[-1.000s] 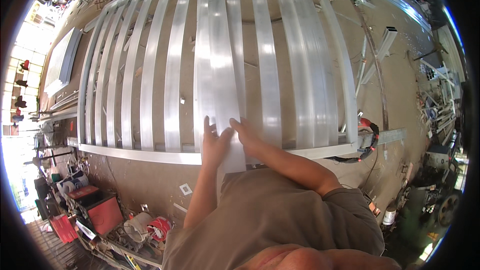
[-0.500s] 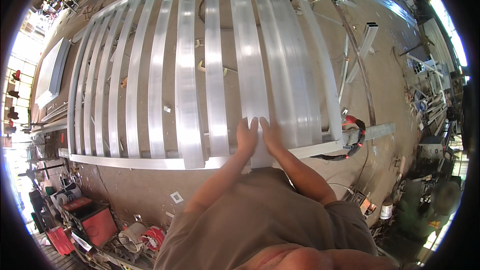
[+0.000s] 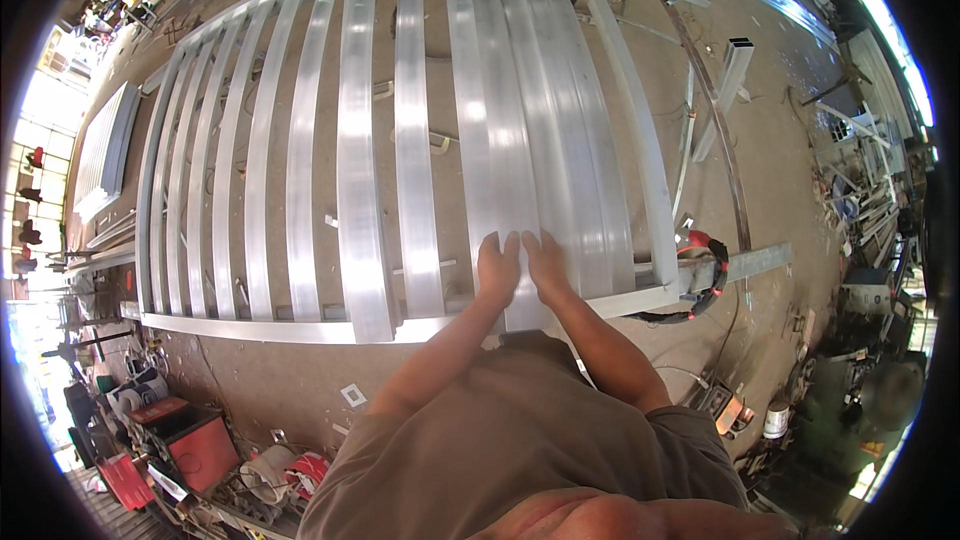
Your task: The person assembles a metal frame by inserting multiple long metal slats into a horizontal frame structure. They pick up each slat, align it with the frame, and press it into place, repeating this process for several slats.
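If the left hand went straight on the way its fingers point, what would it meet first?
The way looks free: the left hand would likely just skim along the long, flat, silver metal slat ahead of it, though its exact height is unclear.

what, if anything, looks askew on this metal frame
The wide metal slat left of the left hand looks odd: its near end lies over the front rail, unlike the narrower slats farther left. The right-hand slats also look bunched together.
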Demonstrator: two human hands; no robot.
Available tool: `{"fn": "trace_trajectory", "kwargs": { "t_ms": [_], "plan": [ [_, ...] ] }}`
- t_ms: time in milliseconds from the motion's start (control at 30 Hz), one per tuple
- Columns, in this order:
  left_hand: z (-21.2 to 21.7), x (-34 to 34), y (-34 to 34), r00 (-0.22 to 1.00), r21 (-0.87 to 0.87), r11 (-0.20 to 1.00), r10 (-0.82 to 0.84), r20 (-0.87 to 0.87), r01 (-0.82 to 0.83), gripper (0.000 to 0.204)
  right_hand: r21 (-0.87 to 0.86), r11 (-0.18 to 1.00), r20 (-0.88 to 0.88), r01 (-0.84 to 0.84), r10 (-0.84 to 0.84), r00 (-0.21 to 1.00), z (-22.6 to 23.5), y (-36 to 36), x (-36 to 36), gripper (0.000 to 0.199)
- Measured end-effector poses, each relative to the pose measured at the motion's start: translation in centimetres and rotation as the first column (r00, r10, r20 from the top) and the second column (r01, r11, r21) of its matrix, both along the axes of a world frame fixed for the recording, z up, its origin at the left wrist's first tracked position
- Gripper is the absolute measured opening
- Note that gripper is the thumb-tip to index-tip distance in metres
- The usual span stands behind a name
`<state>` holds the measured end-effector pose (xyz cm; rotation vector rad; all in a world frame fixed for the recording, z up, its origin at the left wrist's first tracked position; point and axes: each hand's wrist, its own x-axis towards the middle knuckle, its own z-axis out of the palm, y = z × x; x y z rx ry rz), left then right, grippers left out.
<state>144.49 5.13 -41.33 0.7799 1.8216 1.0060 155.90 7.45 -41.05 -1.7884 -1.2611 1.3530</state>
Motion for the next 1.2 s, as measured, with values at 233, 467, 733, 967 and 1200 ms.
{"fn": "trace_trajectory", "kwargs": {
  "t_ms": [233, 467, 733, 967, 1200],
  "plan": [
    [-0.8, 0.2, 1.8, 1.0, 0.092, 0.996, -0.005, -0.016, 0.006, 0.055, -0.016, 0.999, 0.017, -0.031, 0.031, 0.999, 0.1, 1.9, 0.3, 0.076],
    [-1.5, 0.2, 3.1, 1.0, 0.087, 0.996, 0.005, -0.024, -0.003, 0.054, -0.083, 0.996, -0.001, -0.037, 0.037, 0.999, 0.9, 3.2, 0.2, 0.076],
    [-1.9, 0.2, 3.7, 1.0, 0.037, 0.999, -0.006, 0.021, 0.005, 0.068, -0.106, 0.994, 0.005, -0.027, 0.028, 1.0, 0.1, 4.1, 0.4, 0.077],
    [-2.7, 0.3, 4.0, 0.998, 0.048, 0.999, -0.02, -0.064, 0.023, 0.058, -0.155, 0.986, -0.034, -0.052, 0.047, 0.998, -1.7, 4.5, 0.7, 0.076],
    [0.1, -1.2, 1.7, 0.983, -0.122, 0.976, -0.174, 0.059, 0.181, 0.074, -0.17, 0.982, 0.039, -0.083, 0.091, 0.995, -2.9, 4.8, 2.0, 0.075]
  ]
}}
